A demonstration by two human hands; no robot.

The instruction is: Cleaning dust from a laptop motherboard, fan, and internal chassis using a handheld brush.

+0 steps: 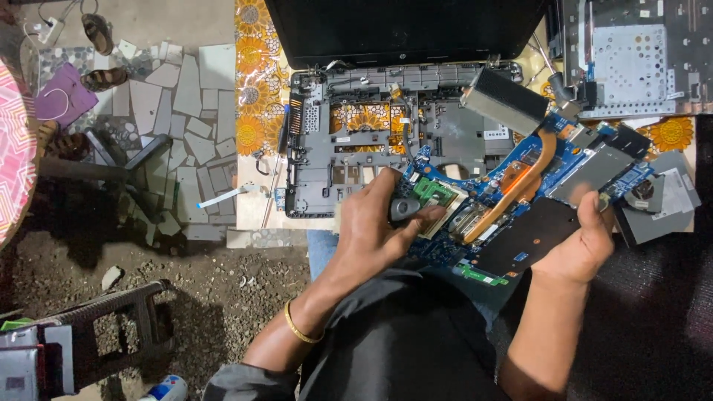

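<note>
A blue laptop motherboard [512, 182] with a copper heat pipe and a black heatsink block is held tilted over my lap. My left hand [371, 223] grips its left end, thumb on a round dark part beside a green memory module [434, 191]. My right hand [583, 245] holds the board's right lower edge next to a black cover sheet [523, 234]. Behind the board lies the opened grey laptop base [356, 141] with its dark screen [405, 30] folded back.
A cooling fan [645, 194] on a grey plate lies at the right. Another stripped laptop chassis [639, 59] sits at the top right. A flowered cloth [256, 89] covers the table. To the left are floor tiles, sandals, a chair base and gravel.
</note>
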